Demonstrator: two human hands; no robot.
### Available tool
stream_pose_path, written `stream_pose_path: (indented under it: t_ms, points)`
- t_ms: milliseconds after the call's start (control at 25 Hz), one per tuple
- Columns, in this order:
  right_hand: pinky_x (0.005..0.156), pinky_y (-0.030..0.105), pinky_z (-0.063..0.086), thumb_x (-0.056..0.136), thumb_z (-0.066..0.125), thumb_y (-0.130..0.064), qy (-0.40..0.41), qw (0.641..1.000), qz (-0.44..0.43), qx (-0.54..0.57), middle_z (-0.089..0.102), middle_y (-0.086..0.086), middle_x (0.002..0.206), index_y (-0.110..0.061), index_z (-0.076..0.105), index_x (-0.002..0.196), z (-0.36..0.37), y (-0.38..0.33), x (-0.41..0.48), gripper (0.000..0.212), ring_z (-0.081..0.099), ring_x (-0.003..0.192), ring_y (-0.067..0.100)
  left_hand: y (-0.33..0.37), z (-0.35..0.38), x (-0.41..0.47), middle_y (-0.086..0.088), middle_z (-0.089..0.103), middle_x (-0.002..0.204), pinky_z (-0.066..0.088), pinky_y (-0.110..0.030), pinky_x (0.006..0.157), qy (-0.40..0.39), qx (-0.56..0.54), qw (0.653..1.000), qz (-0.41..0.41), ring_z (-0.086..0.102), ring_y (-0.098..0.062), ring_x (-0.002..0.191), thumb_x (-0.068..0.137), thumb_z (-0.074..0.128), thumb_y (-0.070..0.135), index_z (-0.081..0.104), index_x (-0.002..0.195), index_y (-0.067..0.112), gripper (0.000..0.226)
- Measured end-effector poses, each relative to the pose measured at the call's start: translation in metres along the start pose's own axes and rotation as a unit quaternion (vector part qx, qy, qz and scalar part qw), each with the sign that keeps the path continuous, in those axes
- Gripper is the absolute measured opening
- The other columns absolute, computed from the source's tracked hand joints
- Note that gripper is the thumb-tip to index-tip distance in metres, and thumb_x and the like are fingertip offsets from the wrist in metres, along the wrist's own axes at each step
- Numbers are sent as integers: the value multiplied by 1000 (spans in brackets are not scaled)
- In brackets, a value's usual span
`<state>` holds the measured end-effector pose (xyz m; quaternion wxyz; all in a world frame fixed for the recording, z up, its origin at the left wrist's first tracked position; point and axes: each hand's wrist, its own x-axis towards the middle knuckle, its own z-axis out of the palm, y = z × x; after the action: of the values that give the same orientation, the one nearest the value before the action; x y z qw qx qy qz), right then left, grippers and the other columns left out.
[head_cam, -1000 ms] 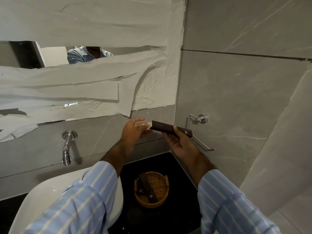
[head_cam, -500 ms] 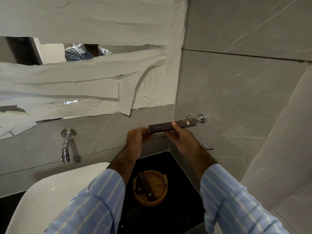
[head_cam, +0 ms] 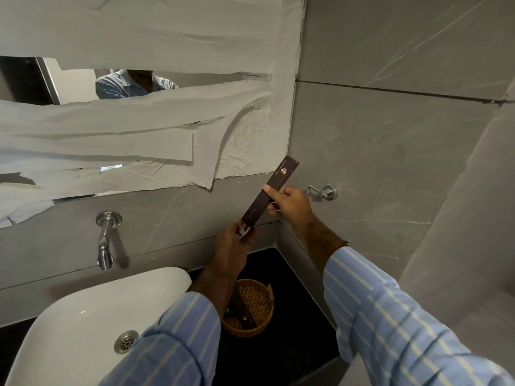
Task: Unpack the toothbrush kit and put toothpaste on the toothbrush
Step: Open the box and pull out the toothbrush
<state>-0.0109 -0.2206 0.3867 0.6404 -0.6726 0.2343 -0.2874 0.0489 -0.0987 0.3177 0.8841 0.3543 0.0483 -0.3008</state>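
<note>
A long dark brown toothbrush kit box (head_cam: 271, 190) with a gold logo is held tilted steeply, its upper end toward the wall. My right hand (head_cam: 289, 203) grips its middle from the right. My left hand (head_cam: 235, 242) closes around the lower end, where a white and red piece of the contents (head_cam: 243, 230) pokes out of the open box. I cannot tell what that piece is.
A wicker basket (head_cam: 257, 325) with more dark brown boxes sits on the black counter (head_cam: 301, 324) below my hands. A white basin (head_cam: 92, 310) lies at left under a chrome tap (head_cam: 106, 240). A chrome holder (head_cam: 324, 192) juts from the grey wall. Paper covers the mirror (head_cam: 139, 112).
The box has swung from nearly level to steeply tilted, its right end up. My left hand dropped to the lower end, where contents now show.
</note>
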Motion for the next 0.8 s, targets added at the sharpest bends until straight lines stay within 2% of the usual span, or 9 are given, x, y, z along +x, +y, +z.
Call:
stream_pose_path:
  t_ms: [120,160,240,360,480,560,720,800]
  points:
    - [60,26,60,91,68,-31,46,999,-7,27,74,12,86,-11,62,90,-2,-1,-1,20,69,60,10,0,-8,1,-17,65,90,62,-28,59,-32,1,999,-10,64,-24,83,97,53,4,63,88,-4,16]
    - [57,24,59,92,66,-29,63,997,-7,36,73,8,85,-10,61,95,-5,-1,-2,20,68,58,8,0,-11,0,-14,68,87,61,-24,57,-49,34,998,1,66,-22,82,96,56,3,66,88,-3,13]
    - [55,24,60,93,65,-29,94,994,-6,48,72,7,86,-10,60,95,-11,-1,-3,20,68,58,8,-2,-15,-3,-8,72,83,58,-19,57,-72,155,984,48,68,-17,78,92,63,2,71,94,2,9]
    - [55,26,61,92,66,-28,120,992,-6,24,72,8,85,-16,56,78,-19,-1,-4,21,67,57,10,-6,-20,-6,-9,75,87,54,-15,56,-74,322,936,117,69,-8,66,85,73,7,73,107,2,22]
    - [59,28,62,89,70,-25,111,994,8,6,72,8,82,-16,57,78,-24,-2,-8,20,67,51,7,-3,-20,0,-14,78,98,59,-26,68,-96,446,880,133,74,-19,76,79,81,19,75,108,6,32]
    - [64,32,63,87,73,-21,100,995,11,6,70,4,77,-14,59,80,-26,-2,-12,17,65,49,5,-1,-15,-2,-14,78,99,61,-29,71,-113,484,859,121,76,-23,80,79,81,22,75,108,7,33]
    - [71,39,63,86,74,-18,109,994,4,11,63,-1,67,-13,60,82,-31,-5,-16,16,63,51,7,-1,-3,-12,-12,78,97,60,-21,62,-125,501,848,117,75,-20,77,81,79,21,74,111,7,33]
    - [74,42,63,85,75,-18,113,994,6,-1,64,0,69,-11,60,83,-34,-6,-16,16,64,54,9,-4,-2,-11,-10,79,95,63,-27,66,-122,531,826,141,77,-21,78,81,79,26,76,109,9,33]
